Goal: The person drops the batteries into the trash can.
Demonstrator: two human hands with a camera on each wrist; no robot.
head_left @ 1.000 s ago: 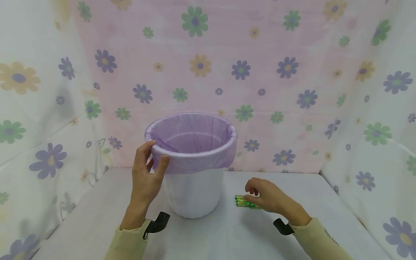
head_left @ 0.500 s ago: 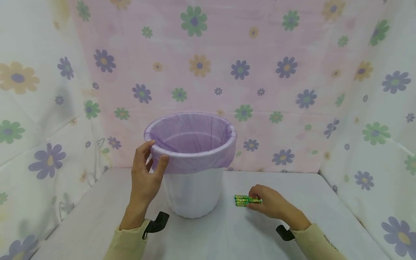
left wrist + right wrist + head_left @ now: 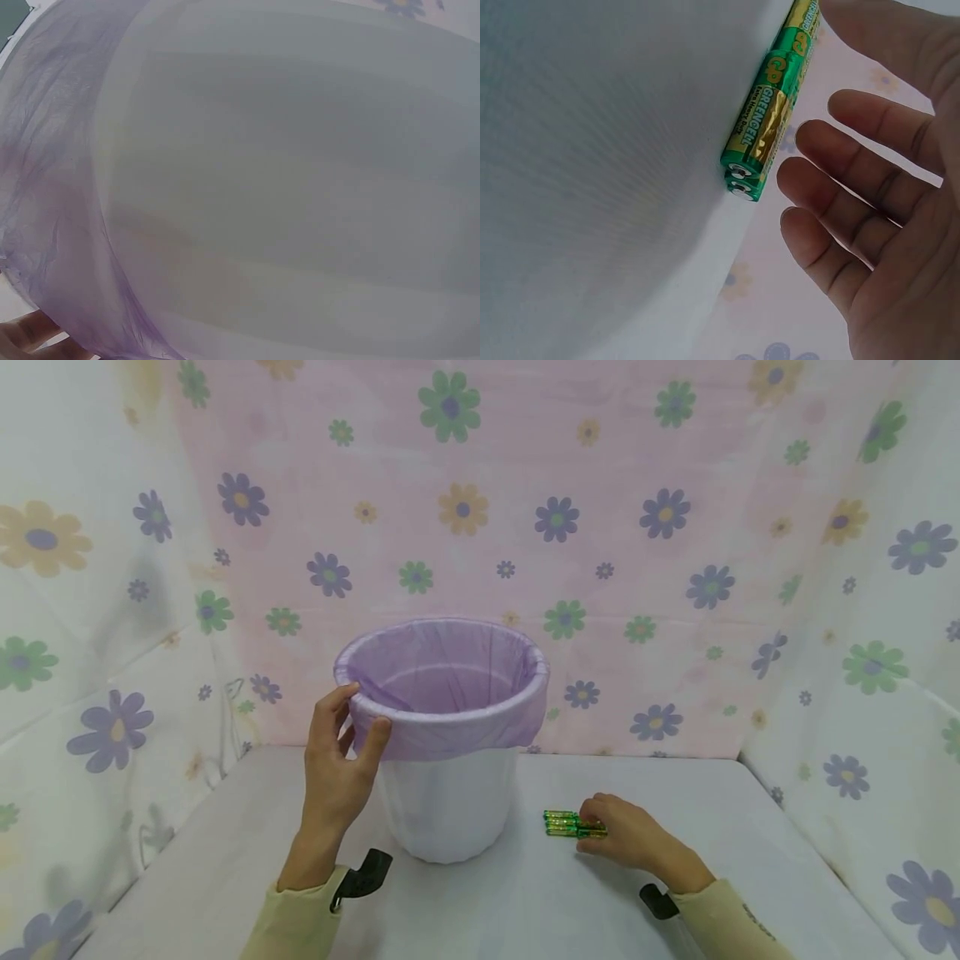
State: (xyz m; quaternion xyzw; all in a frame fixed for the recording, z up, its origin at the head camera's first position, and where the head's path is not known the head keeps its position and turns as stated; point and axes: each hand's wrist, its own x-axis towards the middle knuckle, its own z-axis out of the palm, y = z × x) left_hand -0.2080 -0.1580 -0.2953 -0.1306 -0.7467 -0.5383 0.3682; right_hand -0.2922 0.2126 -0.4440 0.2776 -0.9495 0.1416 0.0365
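Note:
A white trash can [image 3: 450,806] stands on the table, lined with a translucent purple bag [image 3: 442,742] folded down over its rim. At the rim's near left, my left hand [image 3: 336,785] pinches the lined edge, thumb outside and fingertips at the top. The left wrist view shows the can's wall [image 3: 285,165] with fingers [image 3: 34,334] behind the bag. Several green and gold batteries [image 3: 560,823] lie together to the can's right. Over their right end is my right hand [image 3: 637,837]; in the right wrist view its loosely bent fingers [image 3: 832,199] are beside the batteries [image 3: 765,112], apart from them.
A white cloth covers the table [image 3: 480,914]. Behind it hangs a pink flowered curtain [image 3: 465,568], with white flowered curtains on both sides. A black wrist camera mount [image 3: 363,872] sits on the left sleeve, another mount [image 3: 658,902] on the right.
My right hand has come down beside the batteries, shifting slightly right and nearer to me, so more of them shows. The left hand and the trash can stay put.

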